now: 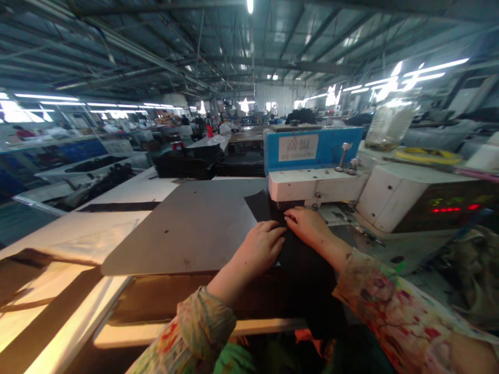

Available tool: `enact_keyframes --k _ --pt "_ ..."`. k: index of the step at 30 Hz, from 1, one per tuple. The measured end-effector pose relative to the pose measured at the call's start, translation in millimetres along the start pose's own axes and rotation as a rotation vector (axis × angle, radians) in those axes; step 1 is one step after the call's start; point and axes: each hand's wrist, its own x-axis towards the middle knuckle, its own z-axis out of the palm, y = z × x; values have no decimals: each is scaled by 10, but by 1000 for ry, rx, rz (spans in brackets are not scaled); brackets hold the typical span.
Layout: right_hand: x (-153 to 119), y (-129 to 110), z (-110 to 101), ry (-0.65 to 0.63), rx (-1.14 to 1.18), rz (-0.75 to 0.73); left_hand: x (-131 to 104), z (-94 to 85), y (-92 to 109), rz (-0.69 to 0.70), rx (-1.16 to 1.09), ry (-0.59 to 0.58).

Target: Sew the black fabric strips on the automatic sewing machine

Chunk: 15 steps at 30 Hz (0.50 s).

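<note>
I can't make out the needle under the white sewing machine head point(312, 187); my left hand point(261, 249) and right hand point(307, 226) press flat, unclenched, on the black fabric piece point(263, 206).

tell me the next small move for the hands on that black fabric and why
Probably ease the black fabric forward under the sewing machine head. Both the left hand and the right hand lie flat on it, and its far edge already sits at the head's base on the grey plate.
</note>
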Motion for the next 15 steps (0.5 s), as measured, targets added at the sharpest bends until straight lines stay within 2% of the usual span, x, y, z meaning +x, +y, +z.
enact_keyframes --k 15 --pt "-11 -16 -15 -16 -33 -1 -7 5 3 -1 -1 12"
